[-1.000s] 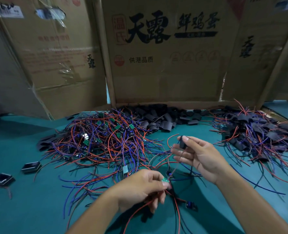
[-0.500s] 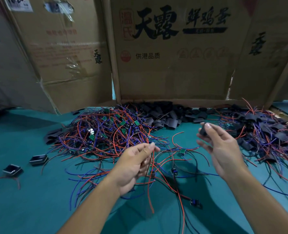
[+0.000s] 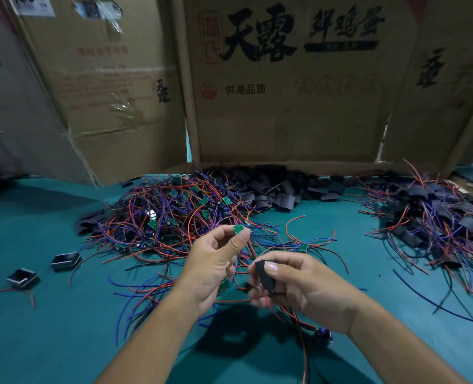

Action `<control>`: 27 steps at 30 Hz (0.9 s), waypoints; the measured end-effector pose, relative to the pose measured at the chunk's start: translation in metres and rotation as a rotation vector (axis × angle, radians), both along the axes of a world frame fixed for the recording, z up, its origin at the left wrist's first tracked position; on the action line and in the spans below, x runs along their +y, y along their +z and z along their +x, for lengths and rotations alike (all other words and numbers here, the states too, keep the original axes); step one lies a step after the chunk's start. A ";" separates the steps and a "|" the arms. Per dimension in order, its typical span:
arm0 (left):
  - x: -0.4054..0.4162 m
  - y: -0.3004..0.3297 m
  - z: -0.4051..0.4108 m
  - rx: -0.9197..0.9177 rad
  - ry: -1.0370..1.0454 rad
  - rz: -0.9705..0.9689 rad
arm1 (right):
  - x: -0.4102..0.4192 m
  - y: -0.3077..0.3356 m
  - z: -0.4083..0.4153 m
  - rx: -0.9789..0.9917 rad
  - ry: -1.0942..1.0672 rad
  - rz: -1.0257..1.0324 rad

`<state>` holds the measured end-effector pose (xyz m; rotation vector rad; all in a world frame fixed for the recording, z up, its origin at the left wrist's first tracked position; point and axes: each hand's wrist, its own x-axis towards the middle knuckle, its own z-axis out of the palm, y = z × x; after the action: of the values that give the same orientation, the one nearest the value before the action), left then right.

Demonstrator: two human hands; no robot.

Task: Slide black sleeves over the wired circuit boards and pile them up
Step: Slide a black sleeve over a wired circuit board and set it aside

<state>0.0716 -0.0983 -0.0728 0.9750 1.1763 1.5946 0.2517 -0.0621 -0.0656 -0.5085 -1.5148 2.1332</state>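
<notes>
My left hand (image 3: 213, 268) pinches a small green circuit board (image 3: 238, 229) between thumb and fingertips, with its red and blue wires hanging down under the palm. Just right of it, my right hand (image 3: 303, 285) pinches a black sleeve (image 3: 265, 274), held upright, a little below the board and apart from it. Behind the hands lies a tangled heap of bare wired boards (image 3: 171, 217). A loose pile of empty black sleeves (image 3: 271, 189) lies at the back centre. At the right is a heap of sleeved boards (image 3: 434, 217).
The green table top (image 3: 63, 328) carries two small black boxes (image 3: 65, 260) (image 3: 22, 277) at the left. Cardboard box walls (image 3: 285, 92) stand along the back. Loose wires trail between the heaps and under my hands.
My right hand has come down and left with the sleeve, close to my left hand. My left hand has lifted a green board up at its fingertips.
</notes>
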 end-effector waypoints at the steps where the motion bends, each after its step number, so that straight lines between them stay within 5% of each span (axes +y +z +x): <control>1: 0.000 0.002 -0.003 0.019 0.012 -0.009 | 0.002 0.001 0.002 -0.014 0.009 0.003; 7: -0.019 0.019 -0.041 0.176 -0.030 -0.189 | 0.017 0.006 0.021 -0.182 0.032 0.143; 10: -0.030 0.027 -0.064 0.712 0.019 -0.378 | 0.019 0.005 0.023 -0.208 0.052 0.192; 12: -0.029 0.028 -0.072 1.071 0.251 -0.288 | 0.018 0.003 0.022 -0.250 0.089 0.239; 15: -0.021 0.024 -0.042 0.921 0.034 0.048 | 0.017 0.001 0.022 -0.294 0.130 0.288; 20: -0.009 -0.007 0.010 0.914 -0.384 0.075 | 0.024 0.002 0.029 -0.283 0.129 0.318; 24: -0.007 -0.006 0.009 0.790 -0.335 0.071 | 0.030 0.002 0.031 -0.181 0.062 0.269; 27: -0.006 -0.003 0.005 0.780 -0.201 0.109 | 0.037 0.002 0.030 -0.061 -0.230 0.273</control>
<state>0.0768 -0.1043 -0.0758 1.8198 1.4385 1.1401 0.2814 -0.0250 -0.0638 -0.6203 -1.6602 1.7200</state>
